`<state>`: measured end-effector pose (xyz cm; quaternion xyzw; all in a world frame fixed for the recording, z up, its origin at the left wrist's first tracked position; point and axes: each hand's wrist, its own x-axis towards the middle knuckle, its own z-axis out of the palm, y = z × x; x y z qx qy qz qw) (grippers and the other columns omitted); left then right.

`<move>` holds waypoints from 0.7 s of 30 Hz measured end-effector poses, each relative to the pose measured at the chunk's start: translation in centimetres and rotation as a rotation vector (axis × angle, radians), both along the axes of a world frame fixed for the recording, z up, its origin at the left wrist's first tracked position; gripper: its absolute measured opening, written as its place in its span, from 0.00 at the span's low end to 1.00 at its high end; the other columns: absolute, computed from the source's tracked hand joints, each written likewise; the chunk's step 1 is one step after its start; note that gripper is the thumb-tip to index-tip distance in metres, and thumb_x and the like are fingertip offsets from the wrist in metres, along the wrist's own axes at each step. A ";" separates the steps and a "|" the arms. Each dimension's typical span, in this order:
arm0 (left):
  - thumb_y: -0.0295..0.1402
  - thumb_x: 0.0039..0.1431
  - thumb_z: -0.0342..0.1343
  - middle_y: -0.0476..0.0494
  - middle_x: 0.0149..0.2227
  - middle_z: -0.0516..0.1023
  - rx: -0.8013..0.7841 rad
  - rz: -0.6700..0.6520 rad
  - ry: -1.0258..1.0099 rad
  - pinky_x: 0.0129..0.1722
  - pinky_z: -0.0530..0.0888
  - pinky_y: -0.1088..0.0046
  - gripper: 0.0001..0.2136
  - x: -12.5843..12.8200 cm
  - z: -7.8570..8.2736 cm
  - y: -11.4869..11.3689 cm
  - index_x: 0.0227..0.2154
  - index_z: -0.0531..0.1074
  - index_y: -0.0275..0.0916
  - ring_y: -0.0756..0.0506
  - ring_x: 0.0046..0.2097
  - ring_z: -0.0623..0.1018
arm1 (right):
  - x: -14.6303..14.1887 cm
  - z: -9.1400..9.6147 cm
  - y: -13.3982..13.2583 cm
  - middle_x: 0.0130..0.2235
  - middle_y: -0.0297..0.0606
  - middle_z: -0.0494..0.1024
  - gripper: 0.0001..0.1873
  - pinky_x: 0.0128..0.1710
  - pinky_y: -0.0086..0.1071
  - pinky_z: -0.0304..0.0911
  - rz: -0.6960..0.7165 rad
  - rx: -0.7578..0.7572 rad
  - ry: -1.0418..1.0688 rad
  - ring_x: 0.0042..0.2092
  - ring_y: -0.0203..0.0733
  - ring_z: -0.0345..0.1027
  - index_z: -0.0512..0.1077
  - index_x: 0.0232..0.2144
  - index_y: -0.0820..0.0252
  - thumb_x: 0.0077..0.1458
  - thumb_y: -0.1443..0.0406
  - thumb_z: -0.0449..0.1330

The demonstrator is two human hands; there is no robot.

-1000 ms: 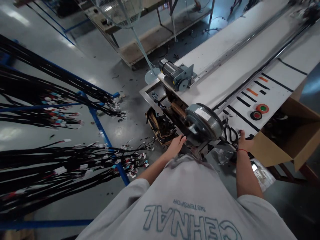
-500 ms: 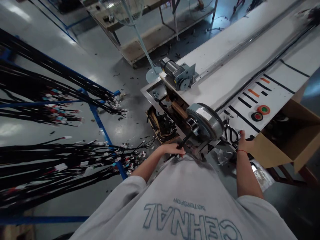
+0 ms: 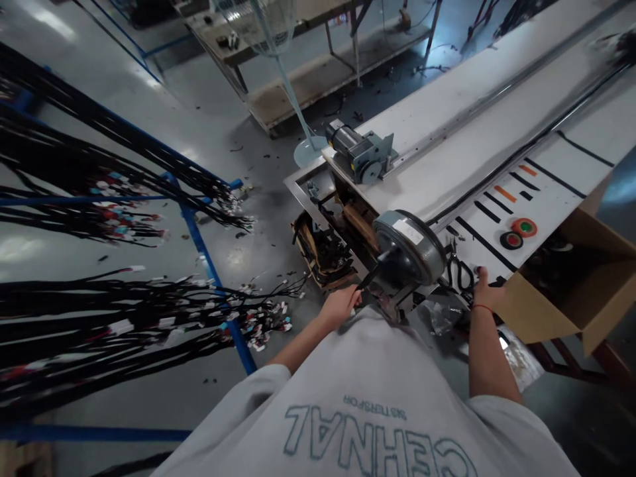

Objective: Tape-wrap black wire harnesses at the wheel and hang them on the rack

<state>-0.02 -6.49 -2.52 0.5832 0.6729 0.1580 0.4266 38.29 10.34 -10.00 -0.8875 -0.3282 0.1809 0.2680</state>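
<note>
My left hand (image 3: 340, 307) is closed around the end of a black cable bundle (image 3: 371, 275), just in front of my shirt. The bundle leads up to a round drum-like wheel (image 3: 410, 245) with a white label, mounted at the table's near end. On the other side of the wheel, a long black harness (image 3: 497, 169) lies along the white table. My right hand (image 3: 487, 291) is at the table edge beside black-handled scissors (image 3: 460, 270). Its thumb points up and stands apart from the fingers, which are partly hidden; a small dark spot shows at the thumb tip.
A motor (image 3: 355, 149) sits at the table corner. Black and orange strips and two tape rolls (image 3: 523, 227) lie on the white table (image 3: 551, 192). An open cardboard box (image 3: 539, 305) stands at right. Blue racks (image 3: 199, 245) hung with harnesses are at left.
The left hand has shifted slightly left and turned, still on the black bundle. The shiny part at the wheel's hub looks darker now. The right hand has stayed almost in place.
</note>
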 end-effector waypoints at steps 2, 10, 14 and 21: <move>0.39 0.69 0.39 0.41 0.33 0.78 0.027 -0.013 0.045 0.42 0.69 0.71 0.17 0.7 0.4 0.9 0.32 0.71 0.41 0.43 0.36 0.77 | -0.3 0.3 0.1 0.50 0.64 0.73 0.38 0.55 0.53 0.61 -0.069 -0.020 -0.022 0.57 0.67 0.64 0.67 0.48 0.71 0.49 0.43 0.63; 0.39 0.70 0.44 0.38 0.34 0.79 0.034 0.050 0.165 0.40 0.69 0.71 0.15 3.0 0.9 4.6 0.35 0.72 0.38 0.41 0.38 0.80 | -0.8 0.9 0.2 0.52 0.68 0.72 0.39 0.56 0.54 0.60 -0.158 -0.033 -0.002 0.56 0.69 0.65 0.69 0.47 0.72 0.45 0.45 0.67; 0.39 0.68 0.48 0.40 0.32 0.79 0.005 0.120 0.147 0.42 0.70 0.70 0.13 3.8 1.0 5.8 0.33 0.73 0.38 0.42 0.39 0.80 | -1.0 1.3 0.1 0.52 0.65 0.73 0.38 0.56 0.54 0.61 -0.138 -0.004 0.001 0.56 0.68 0.65 0.69 0.47 0.70 0.46 0.45 0.66; 0.43 0.70 0.44 0.51 0.19 0.69 -0.536 0.541 -0.803 0.28 0.70 0.76 0.20 3.8 0.9 7.8 0.25 0.68 0.36 0.52 0.22 0.71 | -1.7 1.6 -0.1 0.49 0.67 0.73 0.37 0.54 0.55 0.62 -0.154 -0.021 -0.009 0.54 0.69 0.66 0.68 0.45 0.70 0.47 0.43 0.64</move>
